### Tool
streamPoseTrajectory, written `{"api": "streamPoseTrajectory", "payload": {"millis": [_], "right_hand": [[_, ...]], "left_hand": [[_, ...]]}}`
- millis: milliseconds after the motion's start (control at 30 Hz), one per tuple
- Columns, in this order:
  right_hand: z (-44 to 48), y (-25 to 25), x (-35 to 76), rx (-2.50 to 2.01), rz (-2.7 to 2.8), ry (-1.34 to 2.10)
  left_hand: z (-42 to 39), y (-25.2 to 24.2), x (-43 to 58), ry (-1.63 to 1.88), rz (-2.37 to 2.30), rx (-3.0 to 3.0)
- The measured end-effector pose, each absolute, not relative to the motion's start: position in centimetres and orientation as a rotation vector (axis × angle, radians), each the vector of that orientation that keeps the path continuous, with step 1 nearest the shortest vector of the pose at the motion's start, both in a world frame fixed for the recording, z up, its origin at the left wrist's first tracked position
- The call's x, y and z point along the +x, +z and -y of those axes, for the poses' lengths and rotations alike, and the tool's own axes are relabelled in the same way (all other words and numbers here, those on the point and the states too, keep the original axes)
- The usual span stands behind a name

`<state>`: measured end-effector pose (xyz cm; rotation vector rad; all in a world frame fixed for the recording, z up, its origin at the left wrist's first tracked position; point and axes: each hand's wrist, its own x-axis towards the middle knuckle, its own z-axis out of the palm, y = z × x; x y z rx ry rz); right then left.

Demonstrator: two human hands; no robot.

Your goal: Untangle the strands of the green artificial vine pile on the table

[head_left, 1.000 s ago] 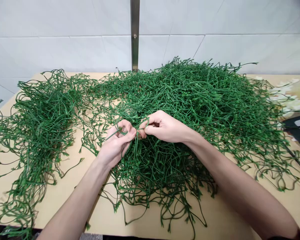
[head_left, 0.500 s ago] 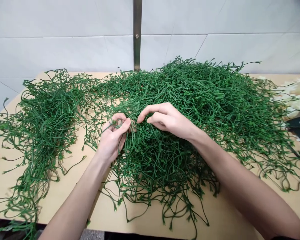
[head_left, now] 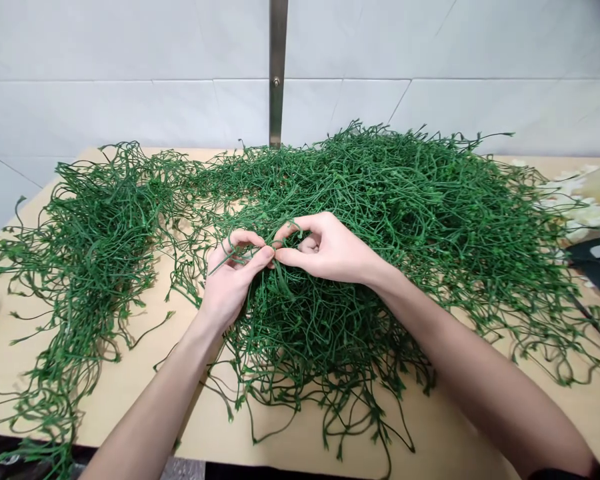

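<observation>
A large tangled heap of thin green artificial stems (head_left: 330, 327) with small forked tips lies across the table. Over the near part of this heap, my left hand (head_left: 233, 273) pinches a few green stems between thumb and forefinger. My right hand (head_left: 325, 250) meets it there, its thumb and forefinger closed on the same stems, with fingertips of both hands touching. A stem loops up above the right forefinger. The exact spot between the fingertips is hidden.
Another pile of green stems (head_left: 100, 227) spreads down the left side of the table (head_left: 145, 407). White petals (head_left: 575, 207) and a dark-framed object (head_left: 597, 260) lie at the right edge. A metal post (head_left: 277, 80) stands before the tiled wall (head_left: 130, 47).
My right hand has moved left and slightly down, and its thumb and forefinger have closed on the stems beside my left fingertips. My left hand keeps its pinch. The view has tilted slightly.
</observation>
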<state>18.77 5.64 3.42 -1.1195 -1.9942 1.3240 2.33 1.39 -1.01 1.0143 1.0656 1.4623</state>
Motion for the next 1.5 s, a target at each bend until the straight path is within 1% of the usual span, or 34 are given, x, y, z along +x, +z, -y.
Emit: {"api": "streamPoseTrajectory", "payload": {"millis": [133, 333, 467, 633, 967, 1133, 1267, 1500], "right_hand": [[-5.8, 2.9, 18.7, -1.109, 1.982, 1.302], [-6.5, 2.7, 19.2, -1.013, 1.978, 1.373], [-6.5, 3.0, 19.3, -0.973, 1.999, 1.411], [-6.4, 3.6, 19.6, -1.072, 1.992, 1.543], [-6.3, 3.6, 19.4, -1.049, 2.026, 1.505], [-6.5, 3.7, 19.6, -1.023, 2.043, 1.586], [-6.5, 3.8, 19.7, -0.954, 2.097, 1.580], [-6.3, 3.9, 19.7, -0.974, 2.161, 1.647]], "left_hand": [[-1.2, -1.1, 2.1, 1.421, -1.024, 1.074], [-1.0, -0.8, 2.0, 1.303, -1.018, 1.053], [-1.0, -1.0, 2.0, 1.306, -0.969, 1.045], [-1.1, -1.2, 2.0, 1.331, -0.950, 1.067], [-1.3, -1.2, 1.9, 1.286, -0.951, 1.195], [-1.3, -1.0, 1.9, 1.276, -0.974, 1.238], [-1.2, -0.6, 2.1, 1.250, -0.984, 1.254], [-1.1, -0.5, 2.1, 1.230, -0.997, 1.231]]}}
